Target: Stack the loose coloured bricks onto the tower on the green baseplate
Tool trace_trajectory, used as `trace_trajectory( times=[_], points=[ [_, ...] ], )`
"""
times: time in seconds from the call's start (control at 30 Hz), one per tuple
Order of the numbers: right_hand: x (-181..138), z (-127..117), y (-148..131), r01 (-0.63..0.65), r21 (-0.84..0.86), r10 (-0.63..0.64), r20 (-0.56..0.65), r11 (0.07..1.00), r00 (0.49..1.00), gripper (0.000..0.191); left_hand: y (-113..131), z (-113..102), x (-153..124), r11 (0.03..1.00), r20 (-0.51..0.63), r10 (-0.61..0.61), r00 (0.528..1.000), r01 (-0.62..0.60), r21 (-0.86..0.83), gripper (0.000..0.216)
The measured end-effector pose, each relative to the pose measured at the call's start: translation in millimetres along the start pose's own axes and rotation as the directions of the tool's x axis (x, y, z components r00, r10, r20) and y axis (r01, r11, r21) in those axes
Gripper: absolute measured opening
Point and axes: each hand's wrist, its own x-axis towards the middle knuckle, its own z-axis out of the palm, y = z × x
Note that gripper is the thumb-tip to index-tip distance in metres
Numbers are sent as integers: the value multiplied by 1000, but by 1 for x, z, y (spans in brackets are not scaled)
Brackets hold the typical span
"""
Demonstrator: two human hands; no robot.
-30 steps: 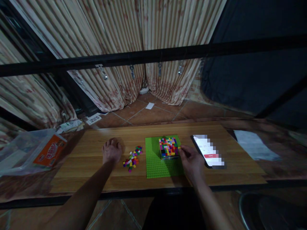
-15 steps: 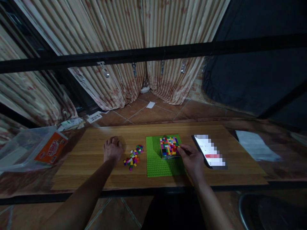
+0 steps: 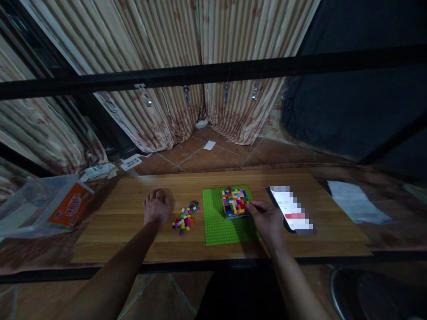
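Observation:
A block built of many coloured toy bricks [image 3: 235, 201] stands on a green baseplate [image 3: 213, 229]. At its right edge my right hand [image 3: 268, 220] is closed in a pinch, thumb and finger on a tiny yellowish brick against the block; the fingertips hide most of it. My left hand [image 3: 156, 206] lies palm down on the wooden table, fingers a little bent and apart, with nothing visible in it. Just right of that hand is a loose pile of small coloured bricks [image 3: 186, 218].
A phone [image 3: 290, 209] with a lit screen lies right of the baseplate on the wooden table [image 3: 110, 222]. Beyond the table's left end sits a clear plastic box [image 3: 40, 204] with an orange label. White paper [image 3: 358, 202] lies off the right end. A dark bar [image 3: 213, 74] crosses ahead.
My right hand stays at the block's right edge, its fingertips shifted very slightly. My left hand has hardly moved. The whole view has shifted a little.

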Motion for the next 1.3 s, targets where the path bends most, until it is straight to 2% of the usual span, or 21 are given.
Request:
trace_trajectory(
  times=[0.37,0.6,0.77,0.93,1.07,1.3],
  points=[
    [-9,2,-11,171,-112,-178,-49,979,983,31,-2,3,0,1000,-29,12,1000,-11,7,42],
    [-8,6,-3,84,-62,-88,-58,995,994,31,-1,1,1,1000,-15,11,1000,-11,27,44],
    [-10,8,1,68,-1,-68,-64,998,996,33,-2,2,1,999,-25,26,999,-26,19,44],
    [-13,4,3,44,67,-38,-81,997,996,43,-3,4,1,999,-36,28,999,-27,26,43],
    [-7,2,1,69,31,-67,-52,997,996,44,-3,3,2,1000,-27,24,999,-23,20,43],
    [10,10,-3,-1,-23,2,47,1000,999,41,-2,2,1,1000,-32,18,999,-18,0,42]
  ],
)
